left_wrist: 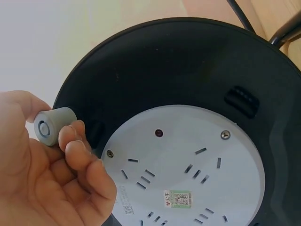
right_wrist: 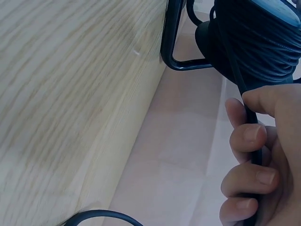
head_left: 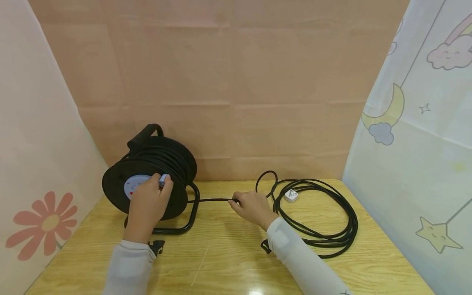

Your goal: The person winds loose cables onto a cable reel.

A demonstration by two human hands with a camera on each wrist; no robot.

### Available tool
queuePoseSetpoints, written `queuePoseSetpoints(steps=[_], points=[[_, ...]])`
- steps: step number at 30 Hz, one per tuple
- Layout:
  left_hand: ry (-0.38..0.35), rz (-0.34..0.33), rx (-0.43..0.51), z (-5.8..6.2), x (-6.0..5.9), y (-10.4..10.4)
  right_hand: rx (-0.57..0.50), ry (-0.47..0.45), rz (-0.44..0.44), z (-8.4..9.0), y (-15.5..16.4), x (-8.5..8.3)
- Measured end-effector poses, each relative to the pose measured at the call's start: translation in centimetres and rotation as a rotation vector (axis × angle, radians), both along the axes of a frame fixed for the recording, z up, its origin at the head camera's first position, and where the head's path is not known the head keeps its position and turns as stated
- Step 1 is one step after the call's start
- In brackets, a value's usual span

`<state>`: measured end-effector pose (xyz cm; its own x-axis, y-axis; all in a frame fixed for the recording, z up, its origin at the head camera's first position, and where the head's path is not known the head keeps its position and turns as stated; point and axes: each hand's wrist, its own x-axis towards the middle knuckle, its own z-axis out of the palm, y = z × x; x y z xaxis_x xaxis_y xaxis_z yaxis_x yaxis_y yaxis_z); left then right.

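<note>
Nearest to you in the head view are your two sleeves, and past them your left hand [head_left: 149,200] rests on the face of the cable reel [head_left: 149,180], its grip closed around the small grey crank knob [head_left: 163,179]. Your right hand [head_left: 252,207] pinches the black cable [head_left: 214,200] where it runs taut from the reel. The loose coil [head_left: 324,217] lies on the tabletop [head_left: 228,262] to the right, with the white plug [head_left: 291,195] inside it. If you turn quickly, a loop of this coil could catch the plug and drag it, or make a knot.

In the left wrist view, your fingers [left_wrist: 77,146] hold the knob [left_wrist: 52,123] only at its end, next to the grey socket plate [left_wrist: 188,165]. Such a shallow hold could slip off during turning.

In the right wrist view, your curled fingers [right_wrist: 249,136] wrap the cable [right_wrist: 254,155] just below the wound drum [right_wrist: 254,42]. If you squeeze too hard, the reel's metal stand [right_wrist: 171,42] may slide on the tabletop [right_wrist: 70,94]; if too loose, the windings may pile unevenly.
</note>
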<state>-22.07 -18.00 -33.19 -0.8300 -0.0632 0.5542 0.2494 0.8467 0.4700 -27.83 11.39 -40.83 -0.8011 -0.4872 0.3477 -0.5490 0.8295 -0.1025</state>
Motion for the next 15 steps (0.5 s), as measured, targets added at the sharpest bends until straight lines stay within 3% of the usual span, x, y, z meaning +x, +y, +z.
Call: queuePoseSetpoints(steps=[8,15], points=[[0.012,-0.012,-0.041,-0.6,0.1,0.3,0.025,-0.057,0.026,-0.3,-0.5,0.1],[0.017,-0.032,-0.055,-1.0,0.2,0.7,0.062,0.026,0.012,-0.4,-1.2,0.3]])
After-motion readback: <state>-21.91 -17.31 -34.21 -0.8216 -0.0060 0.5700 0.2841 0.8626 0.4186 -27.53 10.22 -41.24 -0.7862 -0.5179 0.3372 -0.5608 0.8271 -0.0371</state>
